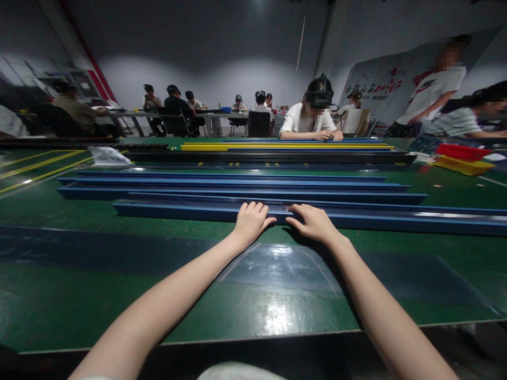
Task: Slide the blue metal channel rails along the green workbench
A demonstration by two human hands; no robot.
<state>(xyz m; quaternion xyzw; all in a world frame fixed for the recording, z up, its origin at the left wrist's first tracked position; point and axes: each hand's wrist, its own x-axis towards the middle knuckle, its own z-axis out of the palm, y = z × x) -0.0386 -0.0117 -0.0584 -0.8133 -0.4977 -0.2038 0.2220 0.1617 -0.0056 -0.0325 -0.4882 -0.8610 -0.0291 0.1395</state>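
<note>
Head view shows me the front blue channel [178, 212] lying on the green table [119, 316], its long axis running side to side under the left hand [252, 219], nearer its visible left end, and the right hand [315, 222], toward the end cut off by the frame. I see both hands closed on its near wall, fingers over the rim, thumbs outside. Beyond it I count one red bin [463, 152], one yellow bin [465, 165] and at least two more blue channels [99, 193], overlapping too closely to be sure.
</note>
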